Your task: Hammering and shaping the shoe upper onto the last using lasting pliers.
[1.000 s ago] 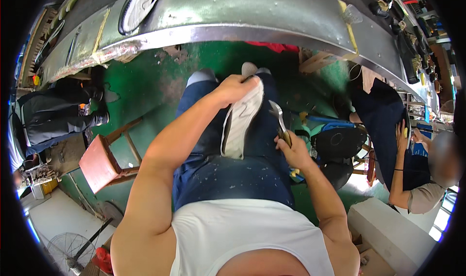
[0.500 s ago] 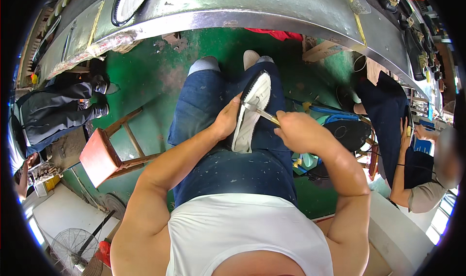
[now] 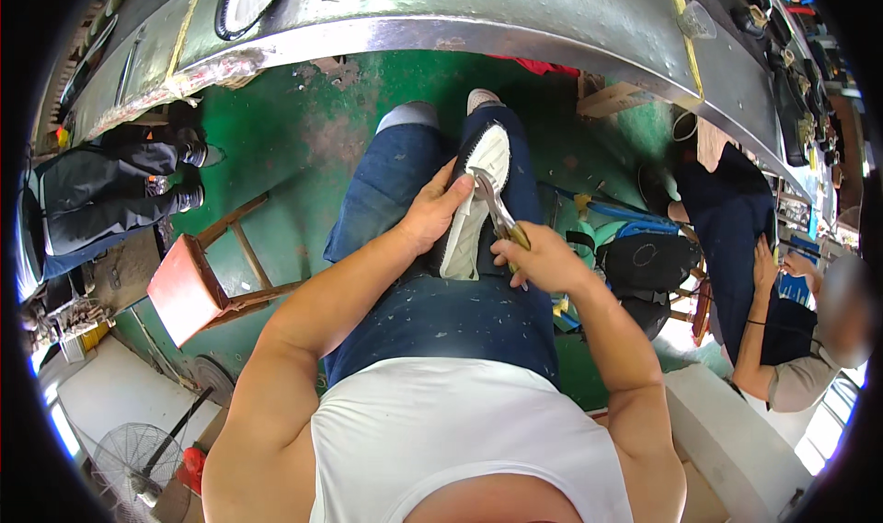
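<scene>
A shoe [image 3: 464, 240] lies sole up along my right thigh, its underside white and its rim black. My left hand [image 3: 435, 210] grips its left side, thumb over the white underside. In my right hand [image 3: 538, 258] is a pair of lasting pliers [image 3: 500, 218] with yellowish handles. The metal jaws rest at the middle of the sole, beside my left thumb. Whether the jaws are on anything is too small to tell.
A metal-topped workbench [image 3: 441, 43] spans the far side, with another shoe [image 3: 246, 4] on it. On the left are a red-seated stool [image 3: 187, 288] and a fan [image 3: 138, 459]. A black bag [image 3: 648, 264] is at my right. A co-worker [image 3: 796, 339] sits further right.
My right hand has dropped slightly, and the pliers have turned so their curved jaws and handles show. My left thumb has come over the sole beside the jaws. My legs have shifted a little.
</scene>
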`<action>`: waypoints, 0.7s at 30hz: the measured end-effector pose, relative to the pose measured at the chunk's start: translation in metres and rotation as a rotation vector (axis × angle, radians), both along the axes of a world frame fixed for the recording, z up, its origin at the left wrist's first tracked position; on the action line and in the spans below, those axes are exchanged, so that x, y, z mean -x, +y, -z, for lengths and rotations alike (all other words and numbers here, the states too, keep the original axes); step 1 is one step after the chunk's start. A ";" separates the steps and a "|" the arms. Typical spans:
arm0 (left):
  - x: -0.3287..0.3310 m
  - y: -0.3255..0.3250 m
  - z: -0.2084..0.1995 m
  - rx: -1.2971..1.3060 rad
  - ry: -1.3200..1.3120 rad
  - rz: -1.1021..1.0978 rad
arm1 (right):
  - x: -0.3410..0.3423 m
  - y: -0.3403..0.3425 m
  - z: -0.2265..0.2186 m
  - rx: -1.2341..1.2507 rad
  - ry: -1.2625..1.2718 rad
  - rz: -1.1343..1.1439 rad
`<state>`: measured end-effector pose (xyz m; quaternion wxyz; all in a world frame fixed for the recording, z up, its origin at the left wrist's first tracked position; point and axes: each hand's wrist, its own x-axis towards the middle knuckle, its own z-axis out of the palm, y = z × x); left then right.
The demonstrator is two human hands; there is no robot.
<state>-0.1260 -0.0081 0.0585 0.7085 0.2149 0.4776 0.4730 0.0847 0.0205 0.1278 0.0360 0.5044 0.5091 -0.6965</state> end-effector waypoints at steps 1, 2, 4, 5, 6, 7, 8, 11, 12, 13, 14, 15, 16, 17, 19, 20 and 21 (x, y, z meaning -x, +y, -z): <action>0.002 0.000 -0.003 0.056 0.005 0.015 | -0.001 -0.004 0.010 0.095 0.069 0.074; 0.002 0.003 -0.007 0.107 0.008 0.028 | -0.003 -0.007 0.023 0.186 0.136 0.145; -0.003 0.003 -0.004 0.104 0.043 0.014 | -0.004 -0.018 0.031 0.249 0.185 0.222; -0.007 0.003 -0.001 0.056 0.099 -0.002 | -0.006 -0.022 0.033 0.312 0.237 0.297; -0.010 0.002 0.003 0.007 0.156 -0.018 | -0.009 -0.024 0.036 0.311 0.234 0.293; -0.014 0.002 0.006 0.006 0.153 -0.023 | -0.013 -0.026 0.037 0.433 0.306 0.371; -0.017 0.002 0.009 -0.005 0.187 -0.030 | -0.017 -0.029 0.040 0.557 0.381 0.458; -0.018 0.004 0.005 0.000 0.239 -0.003 | -0.042 -0.021 0.056 0.792 0.584 0.409; -0.018 0.006 0.001 0.023 0.258 0.024 | -0.048 -0.014 0.055 0.786 0.586 0.409; -0.018 0.009 -0.002 0.017 0.257 0.024 | -0.053 -0.007 0.052 0.702 0.517 0.293; -0.017 0.012 -0.007 0.063 0.317 0.045 | -0.060 0.001 0.048 0.620 0.446 0.174; -0.016 0.013 -0.009 0.112 0.377 0.063 | -0.066 0.009 0.038 0.608 0.389 0.128; -0.010 0.016 -0.006 0.145 0.326 0.077 | -0.073 0.013 0.023 0.536 0.264 0.099; -0.009 0.019 -0.005 0.157 0.308 0.096 | -0.077 0.014 0.014 0.380 0.195 0.084; -0.008 0.021 -0.005 0.177 0.292 0.104 | -0.068 0.020 -0.002 0.073 0.073 0.067; -0.011 0.020 -0.009 0.166 0.358 0.143 | -0.052 0.024 -0.015 -0.076 0.014 0.077; -0.011 0.022 -0.011 0.148 0.426 0.176 | -0.032 0.030 -0.030 -0.244 -0.010 0.062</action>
